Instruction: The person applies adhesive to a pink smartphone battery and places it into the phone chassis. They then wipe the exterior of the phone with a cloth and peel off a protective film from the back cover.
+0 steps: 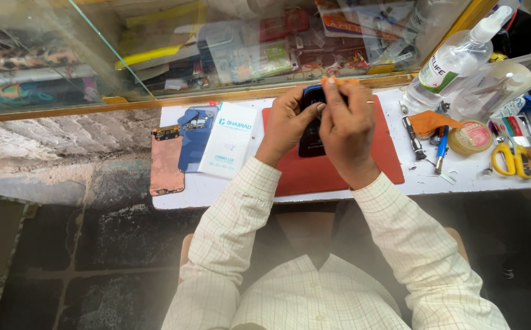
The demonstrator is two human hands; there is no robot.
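both hands met over the red mat point(302, 174) at the middle of the white bench top point(186, 192). the left hand point(285, 122) was curled around the left edge of a dark phone point(310, 137), thumb on its upper face, holding it tilted above the mat. the right hand point(346, 125) covered the phone's right side, fingers pressed together and pinching a small orange pick point(333, 80) at the phone's top edge. left of the mat lay a white box point(230, 140), a blue back cover point(193, 137) and a copper-coloured panel point(166, 162) near the bench's left end. right of the mat, well apart from the hands, sat a screwdriver point(413, 139), a blue-handled tool point(440, 150), a round tin point(470, 136), yellow scissors point(513, 160) and a clear spray bottle point(455, 61). bare mat showed below the wrists.
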